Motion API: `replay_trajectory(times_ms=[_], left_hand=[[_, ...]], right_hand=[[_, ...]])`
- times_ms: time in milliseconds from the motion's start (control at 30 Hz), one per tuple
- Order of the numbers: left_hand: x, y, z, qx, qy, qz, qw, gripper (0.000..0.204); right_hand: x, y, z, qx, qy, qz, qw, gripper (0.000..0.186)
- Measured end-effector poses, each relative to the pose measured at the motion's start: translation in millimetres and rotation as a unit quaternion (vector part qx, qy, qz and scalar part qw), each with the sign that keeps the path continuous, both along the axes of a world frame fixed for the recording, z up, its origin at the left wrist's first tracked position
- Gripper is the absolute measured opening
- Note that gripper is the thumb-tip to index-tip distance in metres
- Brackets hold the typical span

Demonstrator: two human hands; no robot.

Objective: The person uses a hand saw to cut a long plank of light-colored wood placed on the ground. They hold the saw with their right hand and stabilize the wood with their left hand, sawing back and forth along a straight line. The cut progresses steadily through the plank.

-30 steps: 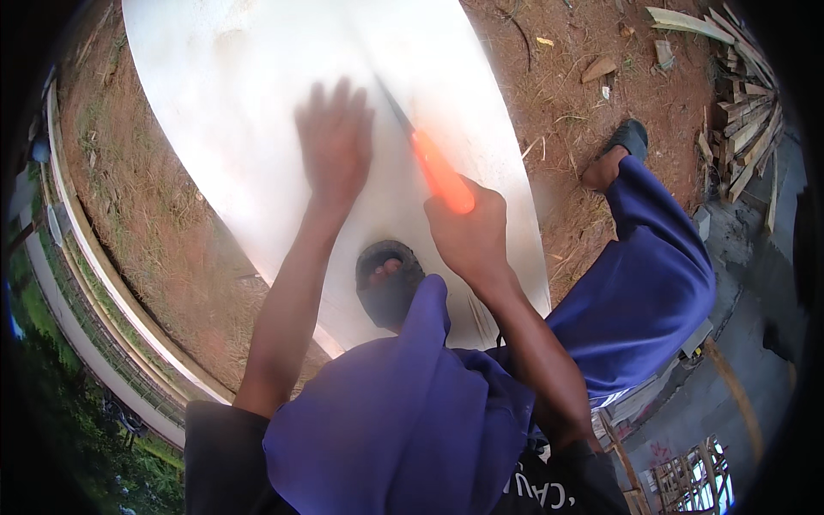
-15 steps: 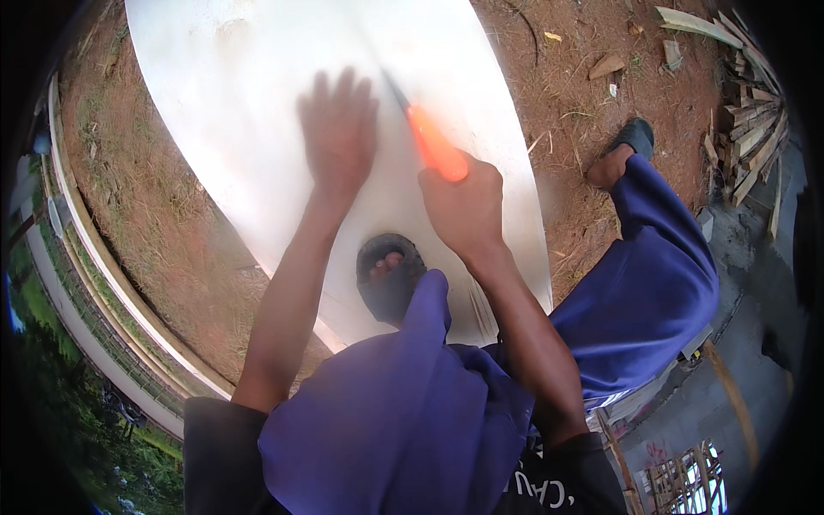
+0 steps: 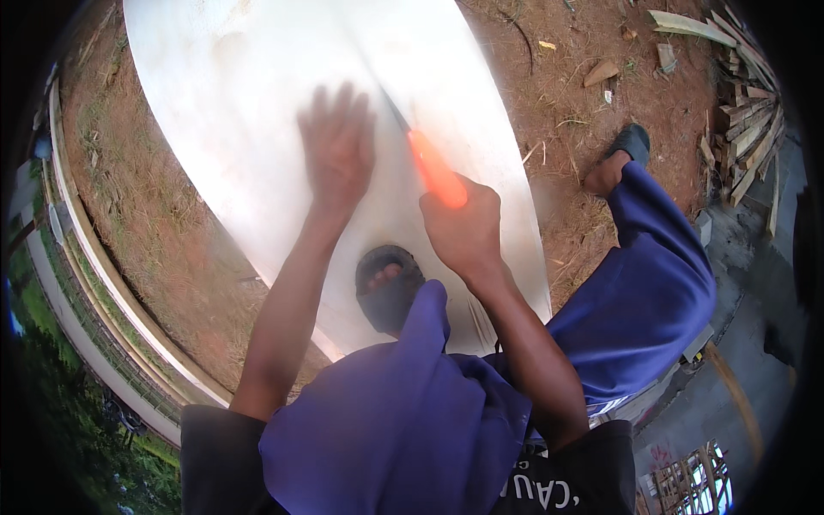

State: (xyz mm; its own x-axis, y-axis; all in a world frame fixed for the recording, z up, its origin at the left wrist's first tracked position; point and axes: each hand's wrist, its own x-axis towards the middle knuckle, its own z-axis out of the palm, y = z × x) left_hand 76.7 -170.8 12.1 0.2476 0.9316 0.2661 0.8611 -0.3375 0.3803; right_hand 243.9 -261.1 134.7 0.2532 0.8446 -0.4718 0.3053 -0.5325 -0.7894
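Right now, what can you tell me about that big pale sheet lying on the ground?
The white sheet is a large, flat, smooth board, looking like thin plywood or panel, lying on reddish dirt. It is bright with glare, so its surface detail is washed out. The left hand presses flat on it, fingers spread. The right hand holds an orange-handled tool whose tip meets the sheet. A sandalled foot stands on its near edge.

Outdoor yard in daylight, reddish dirt ground (image 3: 146, 223), scattered wood scraps (image 3: 742, 112), concrete slab (image 3: 747, 343), green grass (image 3: 34, 318).
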Motion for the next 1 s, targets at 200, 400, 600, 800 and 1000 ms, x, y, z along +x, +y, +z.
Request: replay_trajectory(times_ms=[200,400,600,800,1000], left_hand=[[-11.5,-9.6,-4.1,-0.008,-0.013,0.009,1.0,0.032],[-5.7,-7.6,-8.0,0.005,-0.016,0.011,1.0,0.032],[-1.5,-8.3,-4.4,0.006,-0.014,-0.005,1.0,0.032],[-9.3,-10.6,-6.0,-0.003,-0.028,0.017,0.999,0.032],[-6.8,-11.8,-5.5,-0.018,-0.014,0.014,1.0,0.032]], right_hand=[[32.1,-109.6,67.3,-0.013,-0.002,0.036,0.999,0.045],[38.1,-144.3,90.5,-0.008,-0.014,0.018,1.0,0.023],[-2.2,13.2,8.2,-0.059,-0.022,0.021,0.998,0.029],[43.8,-140.6,112.6,-0.018,-0.018,0.061,0.998,0.042],[17.9,-66.4,58.5,-0.075,0.046,-0.019,0.996,0.015]])
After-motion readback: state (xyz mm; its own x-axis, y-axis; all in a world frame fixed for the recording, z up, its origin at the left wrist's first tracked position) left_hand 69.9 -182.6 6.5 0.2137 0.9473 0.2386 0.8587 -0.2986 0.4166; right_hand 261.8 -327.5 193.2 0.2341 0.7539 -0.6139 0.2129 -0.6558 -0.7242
